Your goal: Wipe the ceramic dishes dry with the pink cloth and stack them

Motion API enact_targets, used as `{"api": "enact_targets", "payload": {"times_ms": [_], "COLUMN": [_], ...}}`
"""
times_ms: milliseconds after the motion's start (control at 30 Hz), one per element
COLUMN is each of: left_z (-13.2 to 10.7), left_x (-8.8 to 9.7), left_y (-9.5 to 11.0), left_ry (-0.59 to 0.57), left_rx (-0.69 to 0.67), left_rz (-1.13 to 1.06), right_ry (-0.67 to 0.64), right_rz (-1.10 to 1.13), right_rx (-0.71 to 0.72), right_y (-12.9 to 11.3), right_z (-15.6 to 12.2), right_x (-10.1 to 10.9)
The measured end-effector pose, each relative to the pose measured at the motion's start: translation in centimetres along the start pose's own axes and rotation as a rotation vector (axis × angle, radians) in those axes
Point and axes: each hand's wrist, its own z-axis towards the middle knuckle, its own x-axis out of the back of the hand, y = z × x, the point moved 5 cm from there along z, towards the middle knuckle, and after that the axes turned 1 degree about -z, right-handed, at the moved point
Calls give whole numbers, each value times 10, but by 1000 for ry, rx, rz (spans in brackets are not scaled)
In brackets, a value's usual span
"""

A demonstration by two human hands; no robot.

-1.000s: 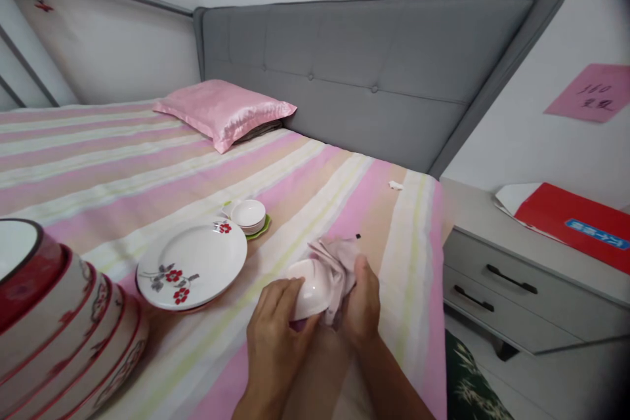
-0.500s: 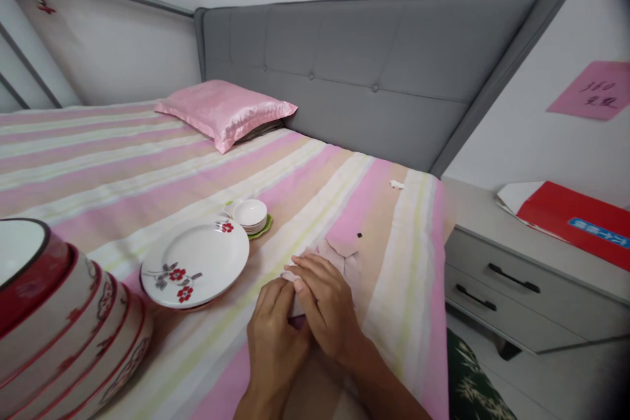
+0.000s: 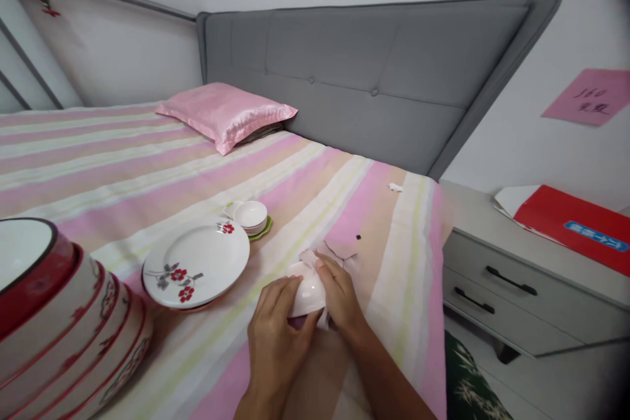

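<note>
My left hand (image 3: 273,335) grips a small white bowl (image 3: 308,292), turned on its side above the striped bedsheet (image 3: 147,164). My right hand (image 3: 339,298) presses a pale pink cloth (image 3: 335,252) against the bowl's far side, fingers curled round it. Most of the cloth is hidden behind the bowl and hand. To the left lies a white plate with red flowers (image 3: 197,262), and behind it a short stack of small white saucers (image 3: 250,216).
A stack of red-rimmed bowls (image 3: 54,321) fills the lower left. A pink pillow (image 3: 226,111) lies by the grey headboard (image 3: 374,72). Right of the bed stands a grey nightstand (image 3: 516,275) with a red box (image 3: 575,226) on it.
My right hand with the cloth moved from the bowl's right side over its top, then slid back, so the bowl shows again. The left hand kept its hold.
</note>
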Motion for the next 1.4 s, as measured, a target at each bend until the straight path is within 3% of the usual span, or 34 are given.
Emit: {"api": "enact_targets", "payload": {"times_ms": [167,267,400,667,1000,1167,1400], "left_z": [1,1,1,0,-3,-3,2], "left_x": [2,3,3,5,9,7,5], "left_y": [-3,-6,-9,-14,-23,-25,-14], "left_ry": [21,26,28,59,53,29,26], "left_rx": [11,1,13,117,283,307,182], "left_rz": [-22,-22,-17,1,-147,-146,-67], "right_ry": [-13,-14,-8,-117,-191,-164,-29], "right_rz": [148,177,110,-278,-423,-468,-430], "right_rx": [-122,-108,47,490,714,685,510], "right_y": [18,17,1,-53,-80,-79,-67], "right_z": [5,5,0,-20,-40,-39,-28], "right_x": [0,0,1,-7,-24,-26,-17]}}
